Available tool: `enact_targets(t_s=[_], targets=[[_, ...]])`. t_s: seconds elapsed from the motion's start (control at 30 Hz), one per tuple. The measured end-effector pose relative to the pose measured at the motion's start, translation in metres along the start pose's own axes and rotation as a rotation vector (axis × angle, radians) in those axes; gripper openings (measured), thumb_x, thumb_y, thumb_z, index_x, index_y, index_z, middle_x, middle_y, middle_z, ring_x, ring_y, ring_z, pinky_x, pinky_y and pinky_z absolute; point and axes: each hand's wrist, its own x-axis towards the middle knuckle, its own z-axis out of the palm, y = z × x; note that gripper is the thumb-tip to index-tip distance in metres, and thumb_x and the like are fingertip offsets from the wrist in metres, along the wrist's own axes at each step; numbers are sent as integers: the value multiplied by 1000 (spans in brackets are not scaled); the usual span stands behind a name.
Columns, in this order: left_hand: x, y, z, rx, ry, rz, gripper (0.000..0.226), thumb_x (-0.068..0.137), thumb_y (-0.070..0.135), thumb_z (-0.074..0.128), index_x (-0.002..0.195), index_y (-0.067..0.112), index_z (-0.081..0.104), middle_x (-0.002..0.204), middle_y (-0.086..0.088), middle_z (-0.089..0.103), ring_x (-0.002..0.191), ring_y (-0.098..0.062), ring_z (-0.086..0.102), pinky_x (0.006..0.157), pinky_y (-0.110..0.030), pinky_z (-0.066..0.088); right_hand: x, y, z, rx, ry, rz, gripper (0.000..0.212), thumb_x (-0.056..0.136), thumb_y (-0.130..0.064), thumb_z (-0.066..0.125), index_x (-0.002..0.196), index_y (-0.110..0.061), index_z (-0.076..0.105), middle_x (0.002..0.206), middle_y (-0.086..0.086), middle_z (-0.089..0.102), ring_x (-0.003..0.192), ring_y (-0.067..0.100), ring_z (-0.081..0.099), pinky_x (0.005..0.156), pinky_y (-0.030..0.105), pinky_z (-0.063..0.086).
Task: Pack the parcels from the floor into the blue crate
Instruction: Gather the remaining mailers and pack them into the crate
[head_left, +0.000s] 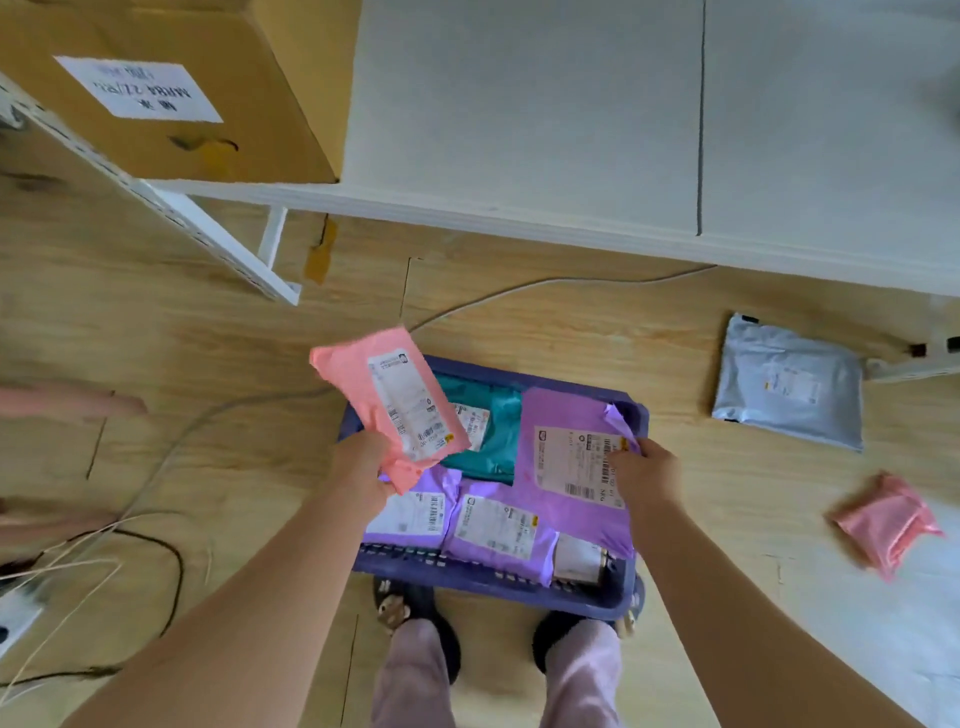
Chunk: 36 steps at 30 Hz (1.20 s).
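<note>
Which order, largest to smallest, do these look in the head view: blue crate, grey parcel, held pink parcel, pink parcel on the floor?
1. blue crate
2. grey parcel and held pink parcel look alike; the held one, in the left hand, is nearer the camera, so they are left unranked.
3. floor pink parcel

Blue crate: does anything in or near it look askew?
Yes. The large purple parcel lies tilted over the blue crate's right rim, a loose flap sticking up at its corner. A grey parcel and a crumpled pink parcel lie unpacked on the floor to the right.
</note>
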Motion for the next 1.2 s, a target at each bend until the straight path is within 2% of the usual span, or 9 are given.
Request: enact_targets(t_s=[0.07, 0.17, 0.4, 0.7, 0.8, 0.87, 0.97, 1.07, 1.2], targets=[[15, -13, 0, -32, -42, -54, 24, 88, -11, 35, 81, 5, 51, 83, -11, 50, 86, -24, 53, 76, -32, 56, 8, 7, 14, -24, 22, 13, 24, 86, 1, 34, 78, -11, 53, 69, 6, 52, 58, 20, 45, 50, 25, 30], [44, -31, 10, -26, -131, -84, 21, 92, -7, 46, 105, 7, 54, 117, -6, 54, 119, -25, 48, 104, -47, 37, 25, 14, 31, -39, 25, 25, 27, 88, 1, 32, 83, -13, 55, 67, 3, 50, 55, 16, 42, 45, 23, 29], [119, -68, 39, 200, -233, -82, 31, 99, 3, 39, 128, 6, 49, 123, -3, 60, 122, -17, 49, 100, -39, 41, 72, 33, 57, 78, 27, 116, 30, 90, 0, 35, 75, -18, 53, 67, 5, 49, 65, 21, 47, 54, 28, 35], [168, -84, 57, 135, -70, -75, 11, 91, 0, 54, 97, 8, 57, 92, -9, 56, 81, -17, 54, 60, -29, 57, 118, 50, 61, 107, 4, 227, 26, 86, 2, 40, 67, -13, 47, 64, 7, 44, 63, 23, 45, 62, 33, 38], [167, -85, 52, 177, -125, -209, 26, 98, 21, 47, 118, 4, 49, 111, -13, 54, 101, -26, 59, 87, -41, 48, 126, 48, 73, 39, -34, 204, 26, 86, 2, 41, 68, -16, 47, 67, 6, 47, 70, 24, 49, 60, 32, 40], [159, -86, 52, 343, -169, -271, 35, 98, 33, 44, 108, 0, 52, 101, -12, 62, 91, -26, 64, 78, -38, 49, 130, 47, 80, -46, -74, 177, 24, 89, -1, 38, 74, -18, 47, 68, 4, 48, 72, 24, 50, 54, 28, 38], [153, -91, 48, 1042, 41, 223, 32, 97, 30, 41, 100, 3, 58, 81, -4, 64, 61, -18, 57, 53, -27, 38, 133, 50, 85, -153, -97, 159, 15, 91, -12, 43, 105, -13, 50, 75, 3, 52, 70, 22, 53, 50, 25, 39], [151, -82, 38, 1384, 231, 791, 19, 92, 19, 50, 109, 10, 53, 104, -4, 54, 95, -22, 51, 58, -32, 38, 134, 55, 79, -259, -49, 155, 30, 90, -15, 45, 119, -12, 50, 86, 6, 55, 69, 22, 53, 45, 23, 33], [170, -69, 28, 1558, 161, 1046, 50, 74, 7, 72, 121, 9, 57, 125, -14, 52, 116, -34, 50, 82, -44, 47, 139, 62, 77, -141, 11, 168, 40, 84, 3, 46, 118, -17, 56, 82, 1, 58, 82, 27, 60, 53, 26, 45]])
